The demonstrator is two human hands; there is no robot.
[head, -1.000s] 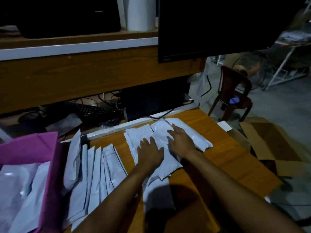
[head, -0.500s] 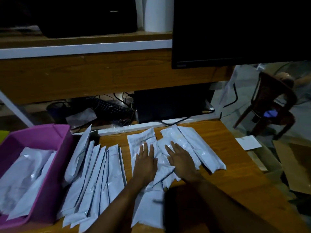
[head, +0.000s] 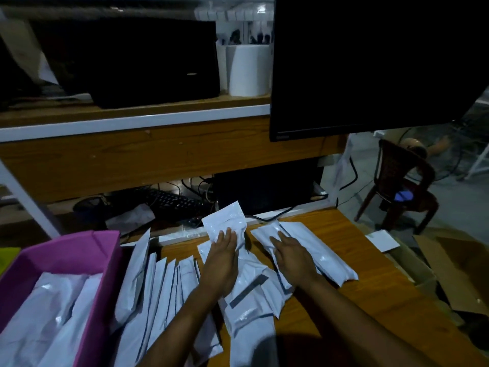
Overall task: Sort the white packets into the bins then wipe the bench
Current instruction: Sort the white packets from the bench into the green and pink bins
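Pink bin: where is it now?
Head view, lower left: the pink bin stands left of the fanned row of white packets, beyond the left hand.

A worker's left hand (head: 221, 263) and right hand (head: 293, 258) are bare, and both slender forearms (head: 185, 321) are bare too, as far up as the dim light shows.

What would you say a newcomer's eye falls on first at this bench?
Probably the left hand and right hand, fingers straight, resting on a loose heap of white packets on the bench. Then the bright pink bin at the left, holding more packets, with a row of packets leaning beside it. A large dark monitor looms upper right.
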